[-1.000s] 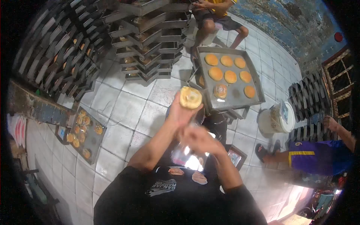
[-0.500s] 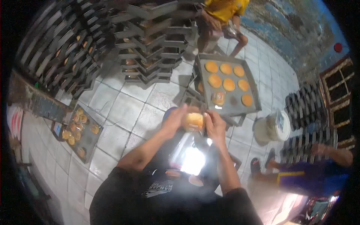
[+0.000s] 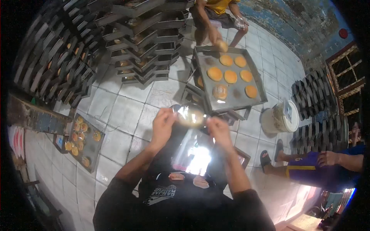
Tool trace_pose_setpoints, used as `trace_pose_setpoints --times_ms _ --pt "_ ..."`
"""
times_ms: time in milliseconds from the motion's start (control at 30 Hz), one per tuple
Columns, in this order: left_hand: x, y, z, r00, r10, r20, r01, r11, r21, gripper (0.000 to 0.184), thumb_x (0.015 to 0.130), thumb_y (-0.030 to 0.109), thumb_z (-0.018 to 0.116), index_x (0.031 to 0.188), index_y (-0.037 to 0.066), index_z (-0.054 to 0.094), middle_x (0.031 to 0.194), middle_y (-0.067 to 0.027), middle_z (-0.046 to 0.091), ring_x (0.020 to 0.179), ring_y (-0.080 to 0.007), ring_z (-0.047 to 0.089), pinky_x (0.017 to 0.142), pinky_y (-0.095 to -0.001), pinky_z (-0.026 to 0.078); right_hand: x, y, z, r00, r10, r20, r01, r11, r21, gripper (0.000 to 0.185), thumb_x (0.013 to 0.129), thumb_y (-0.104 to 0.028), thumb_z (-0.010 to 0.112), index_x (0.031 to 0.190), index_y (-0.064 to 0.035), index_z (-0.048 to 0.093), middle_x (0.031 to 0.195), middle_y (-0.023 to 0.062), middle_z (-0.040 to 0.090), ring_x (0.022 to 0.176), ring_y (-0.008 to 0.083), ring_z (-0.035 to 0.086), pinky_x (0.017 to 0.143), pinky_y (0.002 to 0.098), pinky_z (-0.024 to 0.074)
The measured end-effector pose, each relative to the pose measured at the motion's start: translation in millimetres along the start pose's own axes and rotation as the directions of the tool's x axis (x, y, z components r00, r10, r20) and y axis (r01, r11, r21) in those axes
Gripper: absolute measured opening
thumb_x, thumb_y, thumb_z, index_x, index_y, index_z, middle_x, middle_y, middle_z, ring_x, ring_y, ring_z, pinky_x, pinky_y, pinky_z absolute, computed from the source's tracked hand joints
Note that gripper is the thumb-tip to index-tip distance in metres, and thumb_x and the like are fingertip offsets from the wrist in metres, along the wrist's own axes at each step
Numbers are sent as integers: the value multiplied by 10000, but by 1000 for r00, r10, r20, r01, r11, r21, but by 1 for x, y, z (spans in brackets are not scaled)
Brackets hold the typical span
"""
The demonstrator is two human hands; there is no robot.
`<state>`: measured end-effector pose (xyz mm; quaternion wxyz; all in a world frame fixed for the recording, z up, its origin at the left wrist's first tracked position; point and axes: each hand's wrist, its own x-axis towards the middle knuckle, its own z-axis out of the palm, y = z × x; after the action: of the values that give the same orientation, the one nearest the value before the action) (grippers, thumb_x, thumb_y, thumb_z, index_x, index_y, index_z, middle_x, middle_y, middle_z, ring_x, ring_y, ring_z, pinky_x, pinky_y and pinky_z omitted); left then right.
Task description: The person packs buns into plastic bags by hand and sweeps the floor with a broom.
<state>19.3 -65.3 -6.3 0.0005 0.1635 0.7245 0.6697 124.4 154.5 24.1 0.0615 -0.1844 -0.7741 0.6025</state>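
Note:
Between my hands, above my lap, a round bun in a clear plastic bag is stretched sideways. My left hand pinches one side of the bag, and my right hand pinches the other. Glare on the plastic blurs the bun's detail. On my lap lies a stack of shiny clear bags, partly washed out by light. Just beyond my hands, a metal tray carries several golden buns. One bagged bun with white print sits at the tray's near side.
Across the tray a person in a yellow shirt holds a bun. Stacked trays stand at back left. A tray of bagged buns lies on the floor at left. To the right are a white bucket and another person's leg.
My hands have moved apart, and the bagged bun is now pulled out between them. The other person has reached to the tray's far corner and lifted a bun.

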Motion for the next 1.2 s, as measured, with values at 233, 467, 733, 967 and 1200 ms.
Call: trace_pose_setpoints --times_ms 233,467,733,967,1200 --pt "2 -39 9 840 -377 390 528 736 -424 158 959 110 648 938 -35 708 1100 -94 676 998 -128 602 861 -275 474 -35 10 21 953 300 42 -273 790 550 206 996 -224 642 959 -25 682 844 47 692 761 125 662 706 278 571" --pt "-1 26 48 886 -180 427 222 974 -51 475 922 174 689 1364 43 574 1408 -214 548 1277 -319 561 1051 -383 463 10 19 -83 730 -633 -256 108 477 -872 294 963 -217 651 1143 16 645 1208 202 663 1044 344 656 905 430 512" --pt "-41 18 9 546 395 739 -731 656 190 394 775 105 741 1168 112 704 1562 -145 427 1443 -385 391 1146 -536 375 -79 12 -30 962 -272 -32 202 784 -587 318 903 -182 697 1167 -21 617 1276 195 611 1180 395 563 1081 468 421" --pt "-20 36 13 612 -310 728 518 852 -72 245 989 85 618 1182 -63 655 1219 -212 665 1177 -229 628 945 -344 532 -44 -56 -73 914 -257 315 347 896 -277 131 886 -147 724 956 -38 699 866 115 679 776 286 656 724 350 531" --pt "11 1 30 696 -510 506 716 543 -438 170 1056 159 541 987 24 619 811 -68 682 740 -139 687 690 -274 560 198 58 -126 993 -115 20 99 732 -674 325 973 -290 663 1097 8 710 968 120 733 863 184 682 773 330 528"
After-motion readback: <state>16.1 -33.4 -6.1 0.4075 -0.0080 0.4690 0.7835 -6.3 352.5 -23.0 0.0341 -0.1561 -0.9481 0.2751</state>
